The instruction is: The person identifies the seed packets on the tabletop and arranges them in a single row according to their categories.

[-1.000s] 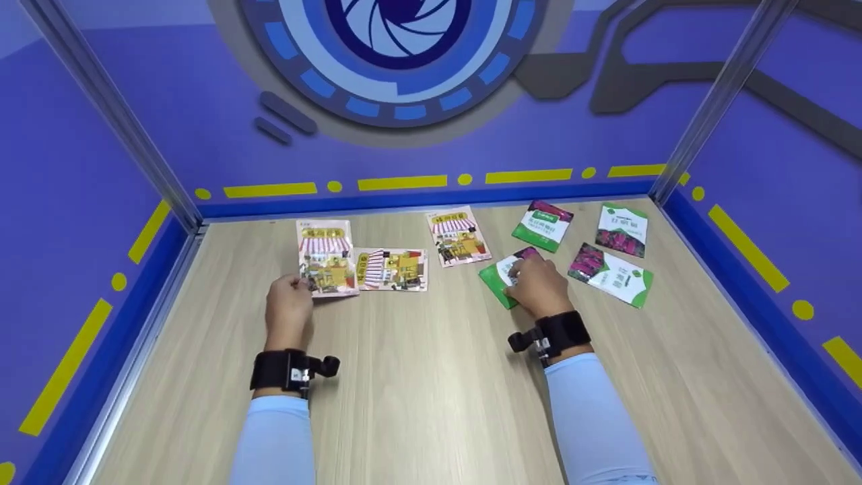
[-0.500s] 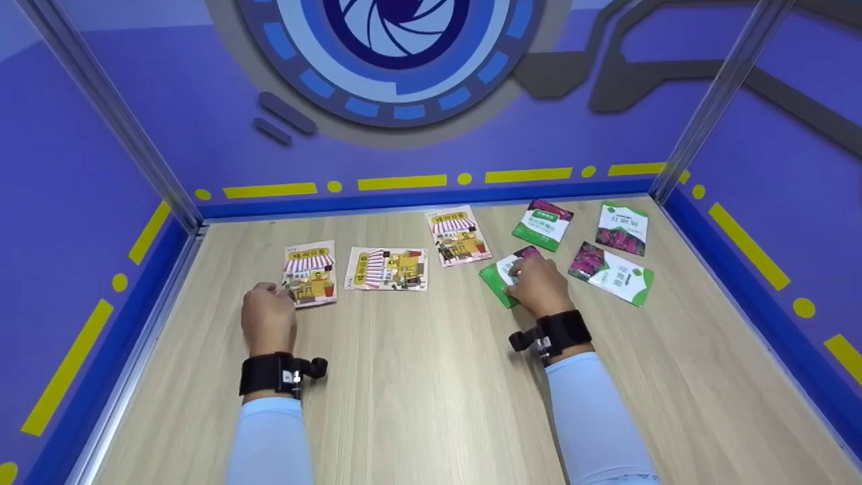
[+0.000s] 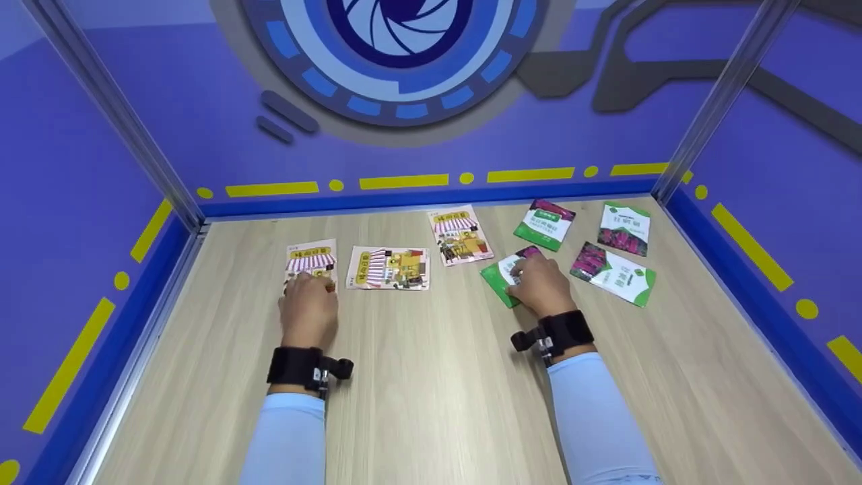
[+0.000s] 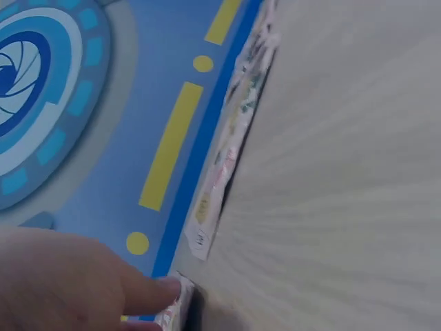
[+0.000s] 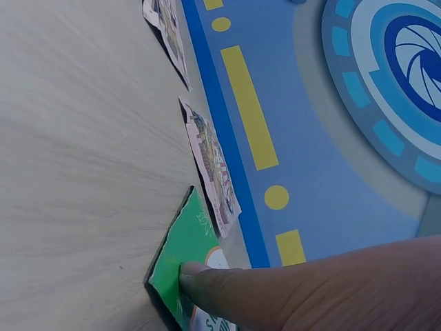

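A pink packet (image 3: 311, 254) with a striped-awning picture lies at the left of the table, its lower part hidden by my left hand (image 3: 308, 306). In the left wrist view, the straight thumb (image 4: 155, 293) of that hand touches the packet's edge. My right hand (image 3: 541, 286) rests on a green-and-white packet (image 3: 496, 279), covering part of it. The right wrist view has a straight thumb (image 5: 234, 286) pressing on this packet's green end. Between the hands lie a sideways pink packet (image 3: 388, 268) and a tilted one (image 3: 461, 236).
Near the back right are a green-and-purple packet (image 3: 545, 224), an upright white-and-purple packet (image 3: 624, 229) and a slanted one (image 3: 613, 274). Purple-blue panels (image 3: 377, 162) with metal corner posts (image 3: 700, 128) enclose the wooden table (image 3: 417, 391) at the back and sides.
The left pink packet has moved left and toward me, away from the sideways one. My left hand went left with it, then shifted right over its lower part. My right hand stays put.
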Tool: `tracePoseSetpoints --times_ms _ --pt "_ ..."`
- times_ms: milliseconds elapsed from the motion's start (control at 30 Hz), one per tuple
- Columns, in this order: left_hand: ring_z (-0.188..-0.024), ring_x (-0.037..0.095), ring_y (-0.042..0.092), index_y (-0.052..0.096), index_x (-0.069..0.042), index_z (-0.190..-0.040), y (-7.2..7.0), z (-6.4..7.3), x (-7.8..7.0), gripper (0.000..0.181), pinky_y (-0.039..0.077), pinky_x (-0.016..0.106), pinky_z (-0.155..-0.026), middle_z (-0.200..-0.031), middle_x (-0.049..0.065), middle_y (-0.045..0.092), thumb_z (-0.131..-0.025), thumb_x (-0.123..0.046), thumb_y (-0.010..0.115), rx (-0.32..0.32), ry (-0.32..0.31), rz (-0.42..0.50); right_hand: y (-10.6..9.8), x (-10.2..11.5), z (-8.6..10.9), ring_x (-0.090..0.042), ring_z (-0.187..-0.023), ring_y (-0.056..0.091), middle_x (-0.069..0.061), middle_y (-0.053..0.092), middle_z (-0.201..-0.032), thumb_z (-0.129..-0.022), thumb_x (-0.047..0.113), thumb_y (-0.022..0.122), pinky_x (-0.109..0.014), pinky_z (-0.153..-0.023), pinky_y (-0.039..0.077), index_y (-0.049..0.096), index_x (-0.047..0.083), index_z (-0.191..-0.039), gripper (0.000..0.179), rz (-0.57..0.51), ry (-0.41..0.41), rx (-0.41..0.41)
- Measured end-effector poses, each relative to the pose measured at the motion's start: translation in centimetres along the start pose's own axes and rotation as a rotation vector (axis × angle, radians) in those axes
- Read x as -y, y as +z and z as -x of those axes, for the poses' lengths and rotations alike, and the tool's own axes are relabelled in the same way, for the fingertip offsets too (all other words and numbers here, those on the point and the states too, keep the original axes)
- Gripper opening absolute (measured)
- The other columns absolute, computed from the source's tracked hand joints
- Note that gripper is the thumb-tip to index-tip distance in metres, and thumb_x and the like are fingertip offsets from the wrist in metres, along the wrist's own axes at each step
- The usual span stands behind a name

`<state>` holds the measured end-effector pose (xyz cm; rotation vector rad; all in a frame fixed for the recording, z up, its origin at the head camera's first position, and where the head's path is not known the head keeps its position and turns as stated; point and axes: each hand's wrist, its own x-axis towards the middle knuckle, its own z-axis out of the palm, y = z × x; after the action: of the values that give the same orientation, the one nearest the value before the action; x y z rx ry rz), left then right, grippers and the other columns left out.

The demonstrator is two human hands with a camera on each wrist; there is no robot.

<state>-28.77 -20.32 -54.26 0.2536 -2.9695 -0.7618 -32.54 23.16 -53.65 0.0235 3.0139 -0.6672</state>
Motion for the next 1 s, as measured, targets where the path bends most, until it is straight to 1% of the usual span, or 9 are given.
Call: tracePoseSetpoints --times_ms 67,167,267,467,533,667,800,867,1000 --pt "-0.137 0.048 0.059 0.078 -0.004 -0.137 0.0 0.2 0.4 0.036 0.045 0.072 -0.115 -0.137 0.026 0.068 -0.109 -0.009 0.056 0.009 -0.008 -0.05 0.0 0.0 0.0 -0.044 -0.119 0.068 -0.022 0.077 -0.129 -0.093 0.022 0.092 -0.059 -0.093 0.061 0.084 0.004 -0.124 0.037 -0.002 0.008 0.0" --pt "-0.135 0.048 0.059 0.076 -0.003 -0.141 -0.3 0.3 1.2 0.039 0.046 0.071 -0.111 -0.137 0.026 0.068 -0.11 -0.006 0.053 0.0 -0.036 -0.078 0.1 0.1 0.1 -0.043 -0.119 0.067 -0.022 0.077 -0.129 -0.093 0.021 0.092 -0.059 -0.094 0.06 0.084 0.003 -0.125 0.037 -0.003 0.006 -0.002" --pt "-0.133 0.049 0.061 0.074 -0.003 -0.144 -0.8 0.2 2.3 0.04 0.046 0.069 -0.108 -0.137 0.028 0.067 -0.11 -0.005 0.052 -0.003 -0.08 -0.079 0.1 0.2 0.0 -0.043 -0.119 0.066 -0.022 0.076 -0.13 -0.094 0.021 0.092 -0.058 -0.095 0.059 0.083 0.002 -0.126 0.038 -0.006 0.0 0.002" --pt "-0.14 0.052 0.058 0.069 -0.005 -0.152 -1.5 -0.2 3.8 0.046 0.046 0.072 -0.11 -0.149 0.03 0.062 -0.11 -0.005 0.049 0.002 -0.128 -0.078 0.1 0.1 0.0 -0.044 -0.12 0.066 -0.023 0.076 -0.132 -0.094 0.021 0.091 -0.06 -0.096 0.06 0.083 0.003 -0.127 0.038 0.004 -0.01 0.003" --pt "-0.141 0.052 0.058 0.068 -0.005 -0.153 -1.6 -0.2 4.0 0.046 0.046 0.072 -0.11 -0.15 0.031 0.062 -0.111 -0.006 0.049 0.0 -0.128 -0.079 0.1 0.0 0.0 -0.044 -0.12 0.066 -0.023 0.076 -0.132 -0.095 0.021 0.091 -0.059 -0.095 0.06 0.083 0.003 -0.127 0.038 0.006 -0.013 0.008" --pt "-0.144 0.054 0.057 0.066 -0.003 -0.155 -1.8 -0.3 4.3 0.047 0.041 0.076 -0.118 -0.153 0.032 0.061 -0.112 -0.005 0.046 0.006 -0.124 -0.078 0.1 0.0 0.0 -0.044 -0.12 0.067 -0.023 0.077 -0.132 -0.095 0.021 0.091 -0.06 -0.096 0.06 0.083 0.003 -0.128 0.039 0.007 -0.023 0.01" --pt "-0.143 0.055 0.059 0.066 0.0 -0.153 -1.9 -0.2 4.4 0.049 0.04 0.075 -0.12 -0.153 0.034 0.062 -0.11 -0.003 0.043 0.001 -0.107 -0.069 0.1 0.1 0.1 -0.045 -0.121 0.067 -0.023 0.076 -0.134 -0.095 0.021 0.092 -0.061 -0.096 0.06 0.083 0.003 -0.129 0.039 0.004 -0.025 0.005" --pt "-0.139 0.054 0.062 0.069 0.001 -0.148 -1.8 -0.2 4.5 0.046 0.044 0.073 -0.115 -0.148 0.033 0.065 -0.11 -0.003 0.044 -0.02 -0.092 -0.065 0.1 0.1 0.2 -0.047 -0.122 0.067 -0.024 0.076 -0.135 -0.095 0.021 0.092 -0.062 -0.096 0.061 0.083 0.003 -0.129 0.04 0.006 -0.025 0.003" --pt "-0.126 0.055 0.068 0.074 0.004 -0.13 -1.7 -0.2 4.4 0.038 0.047 0.072 -0.107 -0.135 0.033 0.071 -0.108 -0.002 0.044 -0.079 -0.066 -0.041 -0.1 0.1 0.4 -0.049 -0.125 0.067 -0.024 0.074 -0.136 -0.094 0.023 0.093 -0.063 -0.095 0.062 0.082 0.004 -0.13 0.041 0.013 -0.023 -0.002"
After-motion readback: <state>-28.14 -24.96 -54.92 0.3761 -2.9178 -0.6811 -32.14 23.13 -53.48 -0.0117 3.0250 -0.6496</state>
